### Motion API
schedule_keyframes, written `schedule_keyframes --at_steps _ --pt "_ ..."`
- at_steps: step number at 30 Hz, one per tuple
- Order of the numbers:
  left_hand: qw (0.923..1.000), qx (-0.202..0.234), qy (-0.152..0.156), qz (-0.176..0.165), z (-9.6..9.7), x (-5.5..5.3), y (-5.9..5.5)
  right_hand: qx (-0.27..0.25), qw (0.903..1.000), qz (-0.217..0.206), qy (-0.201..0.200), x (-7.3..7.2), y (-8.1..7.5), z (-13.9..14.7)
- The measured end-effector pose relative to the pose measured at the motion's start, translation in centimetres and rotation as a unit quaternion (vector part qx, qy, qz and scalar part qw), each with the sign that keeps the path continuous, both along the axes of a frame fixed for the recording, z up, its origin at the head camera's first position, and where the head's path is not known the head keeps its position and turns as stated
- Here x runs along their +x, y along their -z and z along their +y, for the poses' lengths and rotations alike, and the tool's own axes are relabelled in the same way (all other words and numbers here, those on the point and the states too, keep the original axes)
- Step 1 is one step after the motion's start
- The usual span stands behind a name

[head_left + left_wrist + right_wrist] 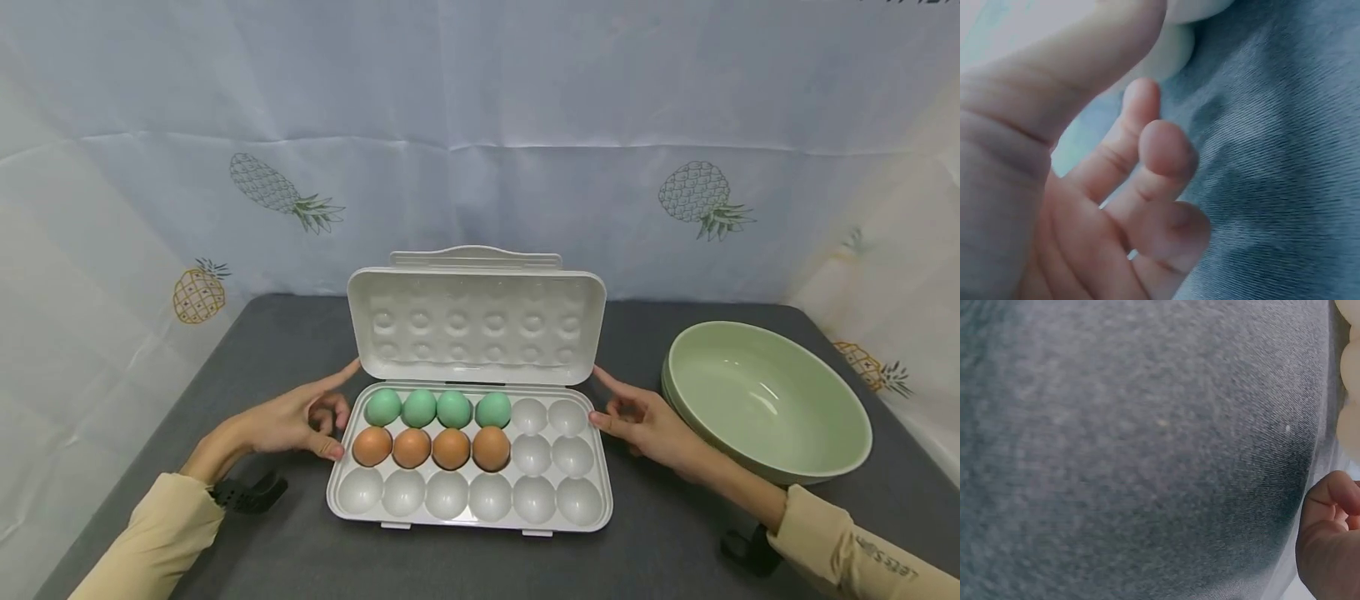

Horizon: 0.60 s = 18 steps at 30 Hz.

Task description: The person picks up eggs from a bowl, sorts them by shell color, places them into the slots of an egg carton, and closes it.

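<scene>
A white plastic egg box (469,495) stands with its lid (476,327) raised behind it. Green eggs (453,409) fill the left part of its back row, and brown eggs (451,449) lie in the row before them. The front row's cups hold nothing. At the box's left side is my left hand (288,418), its index finger stretched to the lid's lower corner and its thumb at the tray's edge. Mirroring it, my right hand (645,425) has its index finger at the lid's right corner and its thumb against the tray's right edge.
Two stacked pale green bowls (772,400) stand on the right of the dark grey tabletop (420,562), close behind my right hand and forearm. A pale curtain (480,200) with pineapple prints hangs behind and at the sides of the table.
</scene>
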<state>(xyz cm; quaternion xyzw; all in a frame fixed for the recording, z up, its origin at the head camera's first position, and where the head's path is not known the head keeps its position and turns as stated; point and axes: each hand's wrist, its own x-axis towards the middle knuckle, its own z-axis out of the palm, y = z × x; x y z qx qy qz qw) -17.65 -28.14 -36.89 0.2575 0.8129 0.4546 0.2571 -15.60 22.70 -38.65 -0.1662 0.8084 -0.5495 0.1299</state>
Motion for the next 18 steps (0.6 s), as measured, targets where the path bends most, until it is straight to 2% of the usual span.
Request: schedule_keyframes --at_steps 6,11,15,18 --pt "0.9974 0.0 -0.028 0.067 0.0 1.1 0.1 0.017 0.9985 0.048 0.019 0.1 0.5 -0.1" --pt "0.9923 0.016 -0.046 0.114 0.2 2.0 0.5 0.02 0.9887 0.143 0.041 0.4 1.1 0.1" --pt "0.9837 0.027 -0.059 0.168 0.3 2.7 0.8 0.015 0.9769 0.212 0.017 0.6 1.5 0.5" --pt "0.9775 0.022 -0.075 0.196 0.3 3.1 0.9 0.019 0.9756 0.217 -0.026 1.0 1.4 1.0"
